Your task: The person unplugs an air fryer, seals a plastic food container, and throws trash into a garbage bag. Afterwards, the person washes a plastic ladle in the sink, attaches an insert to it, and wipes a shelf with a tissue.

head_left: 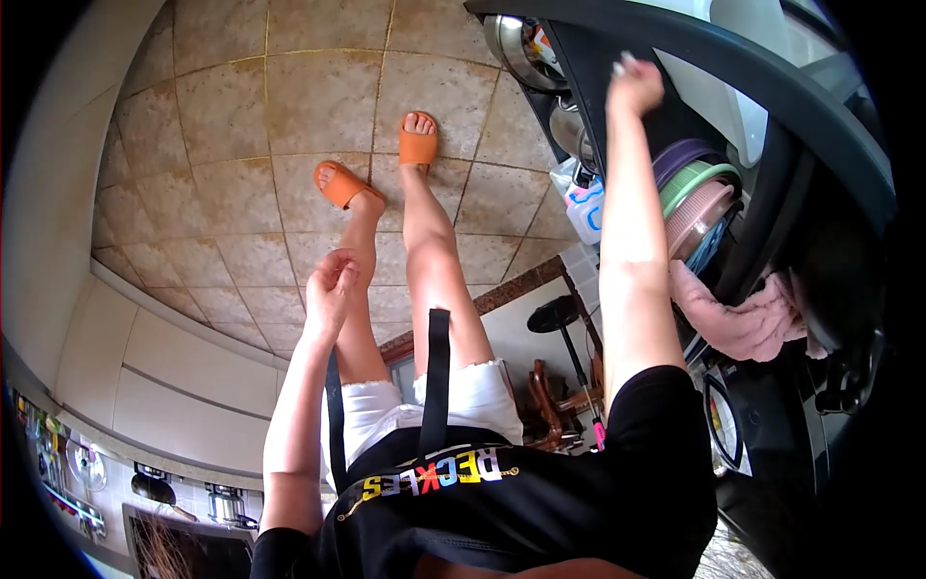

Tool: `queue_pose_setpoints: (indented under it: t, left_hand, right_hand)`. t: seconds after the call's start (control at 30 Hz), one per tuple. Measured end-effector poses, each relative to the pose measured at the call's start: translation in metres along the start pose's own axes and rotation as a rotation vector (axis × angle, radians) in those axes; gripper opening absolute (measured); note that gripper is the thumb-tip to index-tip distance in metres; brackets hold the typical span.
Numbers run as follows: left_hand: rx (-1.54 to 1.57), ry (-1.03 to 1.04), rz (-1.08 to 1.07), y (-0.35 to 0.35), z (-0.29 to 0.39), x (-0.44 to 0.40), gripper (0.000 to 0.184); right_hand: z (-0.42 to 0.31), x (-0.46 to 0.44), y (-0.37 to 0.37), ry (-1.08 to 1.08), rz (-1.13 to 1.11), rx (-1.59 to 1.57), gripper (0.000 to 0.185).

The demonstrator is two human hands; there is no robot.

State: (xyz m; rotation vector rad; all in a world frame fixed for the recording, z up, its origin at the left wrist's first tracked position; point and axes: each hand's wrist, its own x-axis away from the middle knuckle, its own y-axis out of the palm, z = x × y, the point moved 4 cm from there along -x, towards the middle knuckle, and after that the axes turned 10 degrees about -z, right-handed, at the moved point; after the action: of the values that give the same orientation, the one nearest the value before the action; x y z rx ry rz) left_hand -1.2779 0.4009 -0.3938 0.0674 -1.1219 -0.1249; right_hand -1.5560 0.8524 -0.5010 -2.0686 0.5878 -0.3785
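Note:
My right hand (634, 89) is stretched out over a black shelf surface (598, 58), its fingers curled closed. Small white spots show at the fingertips; I cannot tell whether they are nails or a small item. Beyond the hand stands a translucent white plastic bin (719, 106). Below the hand, beside my forearm, purple, green and pink plastic basins (699, 207) are nested on the rack. My left hand (330, 289) hangs in front of my legs, fingers curled in with nothing visible in them.
A metal pot (521, 53) and a blue-and-white plastic pack (585, 207) sit on the rack's lower levels. A pink towel (743, 314) hangs near my right elbow. Pale cabinets (183, 376) run along the left. Tiled floor (318, 96) lies under my orange slippers (418, 145).

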Motion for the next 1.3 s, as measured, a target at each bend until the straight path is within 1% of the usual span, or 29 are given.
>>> queue_pose_setpoints:
  t: [0.03,0.07,0.13,0.2,0.27,0.33,0.4,0.47,0.53,0.57,0.6,0.63,0.7,0.73,0.83,0.87,0.93,1.0,1.07,1.1,1.13,1.17,1.2,1.27,1.3]
  left_hand:
    - [-0.035,0.013,-0.025,0.004,-0.001,0.002,0.018]
    - [-0.031,0.018,-0.034,0.01,0.001,0.003,0.018]
    - [-0.113,-0.012,-0.029,0.014,0.009,0.0,0.018]
    - [-0.05,-0.017,-0.042,0.018,0.023,0.005,0.018]
    - [0.01,-0.022,-0.048,0.013,0.027,0.007,0.019]
    - [-0.024,0.022,-0.049,0.003,0.022,0.011,0.02]
    - [0.011,0.01,-0.026,-0.008,0.011,0.012,0.019]
    - [0.053,-0.002,0.0,-0.015,0.0,0.01,0.019]
    - [0.046,-0.027,0.03,-0.02,-0.008,0.011,0.019]
    - [0.045,-0.037,0.016,-0.02,-0.011,0.011,0.019]
    - [0.045,-0.041,0.011,-0.017,-0.014,0.011,0.019]
    - [0.032,-0.04,-0.002,-0.013,-0.017,0.011,0.019]
    - [0.014,-0.028,-0.015,-0.009,-0.013,0.005,0.02]
    - [0.008,-0.016,-0.039,-0.004,-0.011,0.004,0.02]
    - [-0.016,0.007,-0.062,0.004,0.003,0.004,0.021]
    - [-0.03,0.015,-0.064,0.003,0.007,0.005,0.021]
    - [-0.021,0.027,-0.057,-0.001,0.01,0.009,0.021]
    - [-0.011,0.04,-0.069,-0.007,0.008,0.009,0.021]
    - [0.004,0.033,-0.044,-0.014,-0.002,0.011,0.021]
    - [0.047,-0.009,-0.04,-0.015,-0.003,0.012,0.021]
    - [0.046,-0.015,-0.047,-0.015,-0.009,0.012,0.021]
    - [0.034,-0.032,-0.034,-0.017,-0.016,0.012,0.02]
    - [0.013,-0.045,-0.017,-0.022,-0.022,0.011,0.02]
    - [0.024,-0.033,-0.02,-0.022,-0.025,0.008,0.02]
    - [0.01,-0.047,-0.021,-0.02,-0.024,0.007,0.02]
  right_hand:
    - [-0.036,0.012,0.01,-0.197,-0.061,0.188,0.007]
    - [-0.059,0.029,0.017,-0.36,-0.034,0.114,0.005]
    - [-0.086,0.062,0.03,-0.431,-0.309,-0.049,0.003]
    - [-0.067,0.112,0.057,-0.34,-0.803,-0.18,0.003]
    - [-0.052,0.128,0.041,-0.16,-0.716,-0.425,0.004]
    - [-0.025,0.11,0.002,0.076,-0.536,-0.411,0.004]
    - [0.037,0.083,-0.025,0.182,-0.191,-0.363,0.004]
    - [0.091,0.076,-0.048,0.461,-0.015,-0.305,0.003]
    - [0.114,0.083,-0.042,0.531,0.182,-0.341,0.008]
    - [0.148,0.077,-0.022,0.315,0.263,-0.317,0.014]
    - [0.108,0.084,-0.018,0.202,0.248,0.013,0.017]
    - [0.077,0.089,-0.008,0.171,0.266,-0.038,0.015]
    - [-0.001,0.094,0.007,-0.056,0.205,0.148,0.013]
    - [0.004,0.086,0.033,-0.053,0.093,-0.109,0.013]
    - [-0.058,0.116,0.074,-0.054,-0.408,-0.434,0.008]
    - [-0.094,0.137,0.063,0.113,-0.597,-0.663,0.008]
    - [-0.088,0.162,0.059,0.148,-0.646,-0.674,0.005]
    - [-0.056,0.17,0.038,0.236,-0.523,-0.739,0.006]
    - [-0.012,0.156,0.002,0.233,-0.364,-0.624,0.007]
    - [0.013,0.14,-0.017,0.206,-0.289,-0.58,0.007]
    - [0.028,0.122,-0.039,0.132,-0.243,-0.543,0.006]
    - [0.05,0.097,-0.058,0.086,-0.164,-0.368,0.012]
    - [0.071,0.074,-0.074,0.067,-0.13,-0.183,0.009]
    - [0.07,0.034,-0.103,-0.163,-0.07,0.566,0.007]
    - [0.08,0.016,-0.108,-0.074,-0.146,0.591,0.008]
